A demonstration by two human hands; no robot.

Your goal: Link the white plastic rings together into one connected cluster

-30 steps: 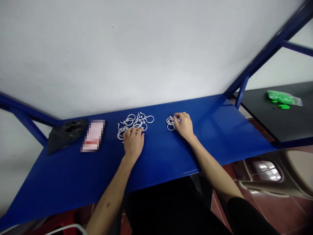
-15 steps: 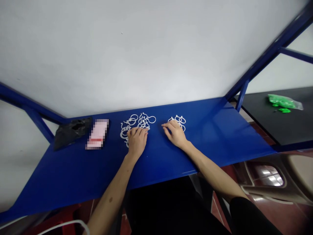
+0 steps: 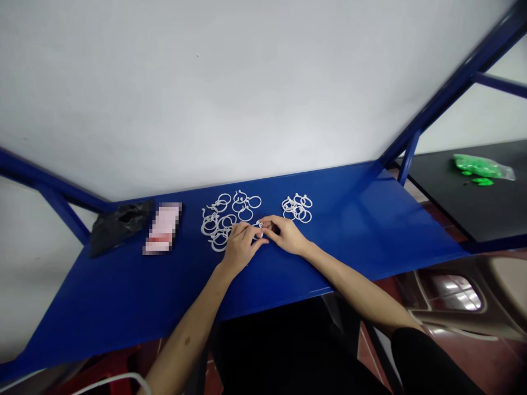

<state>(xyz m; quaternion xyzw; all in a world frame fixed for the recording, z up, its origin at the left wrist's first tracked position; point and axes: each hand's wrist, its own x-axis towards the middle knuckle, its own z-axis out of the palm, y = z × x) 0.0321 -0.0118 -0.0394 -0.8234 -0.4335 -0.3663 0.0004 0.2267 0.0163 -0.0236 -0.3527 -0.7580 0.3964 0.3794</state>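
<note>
Between my two hands, just above the blue table, is a white plastic curtain ring [image 3: 260, 224], partly hidden by the fingers. My left hand [image 3: 240, 248] pinches it from the left, thumb and fingertips closed. From the right, my right hand [image 3: 287, 235] grips the same ring near its end. Left of my left hand lies a loose pile of white curtain rings [image 3: 211, 224], several with their hooked ends undone. A smaller group of white rings [image 3: 303, 214] lies beyond my right hand; these look closed into full circles.
On the left of the blue table [image 3: 164, 296] lie a black plastic bag [image 3: 119, 225] and a pixelated pink item [image 3: 164, 225]. A bag of green pieces [image 3: 480, 165] rests on a dark table at right. Blue frame bars rise on both sides, with a wall behind.
My right hand has moved left from the smaller group of rings to meet my left hand. My left hand has drawn slightly right and nearer, and both now hold one ring.
</note>
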